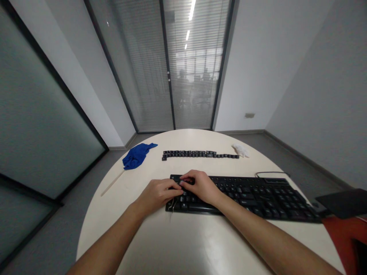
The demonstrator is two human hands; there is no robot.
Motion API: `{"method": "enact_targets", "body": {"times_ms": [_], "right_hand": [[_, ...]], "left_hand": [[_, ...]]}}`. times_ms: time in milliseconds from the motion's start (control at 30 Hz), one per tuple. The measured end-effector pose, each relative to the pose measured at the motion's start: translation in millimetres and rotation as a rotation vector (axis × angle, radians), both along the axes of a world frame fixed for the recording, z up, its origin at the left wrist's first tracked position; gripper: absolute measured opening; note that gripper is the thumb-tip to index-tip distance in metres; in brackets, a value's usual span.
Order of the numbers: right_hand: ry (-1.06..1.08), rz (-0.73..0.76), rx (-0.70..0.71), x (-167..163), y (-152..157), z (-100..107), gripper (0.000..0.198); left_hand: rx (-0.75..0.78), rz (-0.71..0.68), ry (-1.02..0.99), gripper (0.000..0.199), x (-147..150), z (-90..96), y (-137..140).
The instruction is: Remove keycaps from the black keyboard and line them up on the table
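A black keyboard [246, 194] lies across the table in front of me, with bare spots among its keys near the left end. Over that end, my left hand [160, 193] has its thumb and fingers closed together. My right hand [200, 185] reaches in from the other side, fingertips pinched and meeting those of the left. What either pinch holds is too small to make out. Thin wire loops [172, 205] show below my left fingers, over the keyboard's lower left corner. Farther back, black keycaps [189, 154] are lined up in rows.
A blue cloth [138, 156] and a thin light stick [113, 182] lie at the left. Crumpled white tissue [241, 150] lies behind right. The keyboard's cable [272, 173] curls near the right edge. Beyond the round table's [189, 244] right edge is a red and black chair [344, 236].
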State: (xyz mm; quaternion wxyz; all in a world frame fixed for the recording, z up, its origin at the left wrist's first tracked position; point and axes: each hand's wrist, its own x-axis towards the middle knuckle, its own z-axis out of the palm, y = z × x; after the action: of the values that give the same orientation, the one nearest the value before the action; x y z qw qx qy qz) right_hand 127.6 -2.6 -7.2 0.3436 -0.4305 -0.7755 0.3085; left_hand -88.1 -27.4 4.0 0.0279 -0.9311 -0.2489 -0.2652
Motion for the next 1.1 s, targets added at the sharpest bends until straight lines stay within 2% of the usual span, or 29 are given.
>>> {"method": "enact_targets", "body": {"times_ms": [200, 433, 533, 700, 900, 1100], "right_hand": [[-0.028, -0.026, 0.015, 1, -2, 3, 0.018], [0.122, -0.070, -0.042, 1, -2, 2, 0.018], [0.147, -0.045, -0.003, 1, -2, 0, 0.018], [0.053, -0.026, 0.084, 1, -2, -1, 0.024], [0.029, -0.038, 0.052, 0, -4, 1, 0.038], [0.085, -0.054, 0.034, -1, 0, -1, 0.040]], "left_hand": [[-0.080, -0.011, 0.009, 0.022, 1, 1.4, 0], [-0.120, 0.001, -0.005, 0.024, 0, 1.2, 0], [-0.125, 0.015, -0.054, 0.023, -2, 0.3, 0], [-0.160, 0.029, -0.113, 0.024, -7, -1.3, 3], [-0.222, 0.024, -0.204, 0.028, -8, -5.7, 6], [-0.290, 0.093, -0.402, 0.017, -4, -8.1, 6]]}}
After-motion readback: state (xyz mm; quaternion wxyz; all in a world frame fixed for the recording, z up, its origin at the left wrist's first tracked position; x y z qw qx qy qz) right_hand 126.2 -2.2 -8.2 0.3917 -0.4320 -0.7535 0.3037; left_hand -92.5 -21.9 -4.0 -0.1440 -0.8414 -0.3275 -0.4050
